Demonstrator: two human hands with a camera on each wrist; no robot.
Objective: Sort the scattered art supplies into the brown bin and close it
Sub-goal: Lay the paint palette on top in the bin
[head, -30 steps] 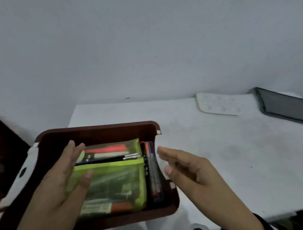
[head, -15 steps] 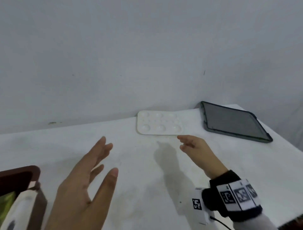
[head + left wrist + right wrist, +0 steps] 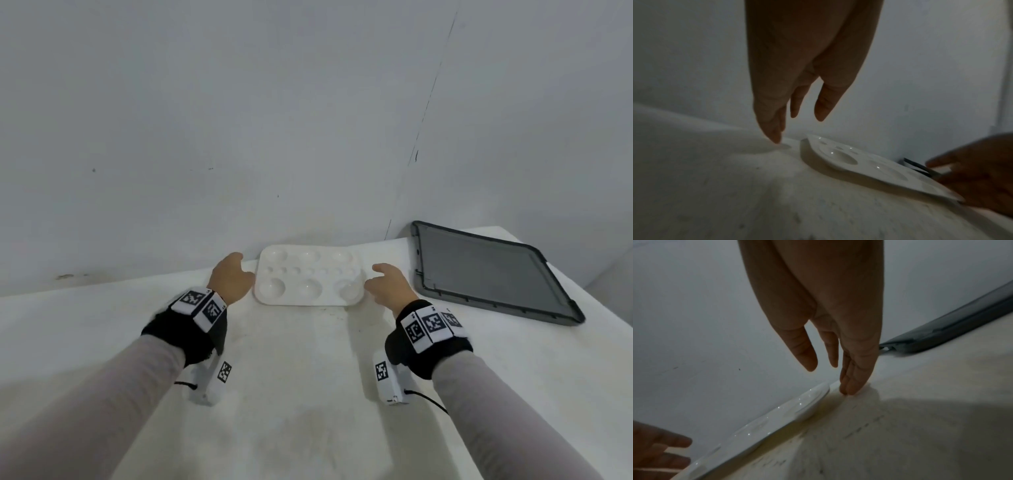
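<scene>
A white paint palette (image 3: pixel 308 275) with round wells lies flat on the white table by the back wall. My left hand (image 3: pixel 233 274) hovers at its left edge, fingers straight and pointing down, holding nothing. In the left wrist view the left hand (image 3: pixel 797 120) has its fingertips near the table just left of the palette (image 3: pixel 859 165). My right hand (image 3: pixel 383 282) is at the palette's right edge, fingers extended and empty. In the right wrist view the right hand (image 3: pixel 830 379) has its fingertips at the table beside the palette (image 3: pixel 777 415). The brown bin is out of view.
A dark grey lid or tray (image 3: pixel 489 270) lies flat to the right of the palette, near the table's right edge; its rim (image 3: pixel 951 327) shows behind my right hand. The wall stands right behind the palette.
The view swung right, away from the brown bin with the green pouch. Both hands left the bin and reached forward to either side of the white palette.
</scene>
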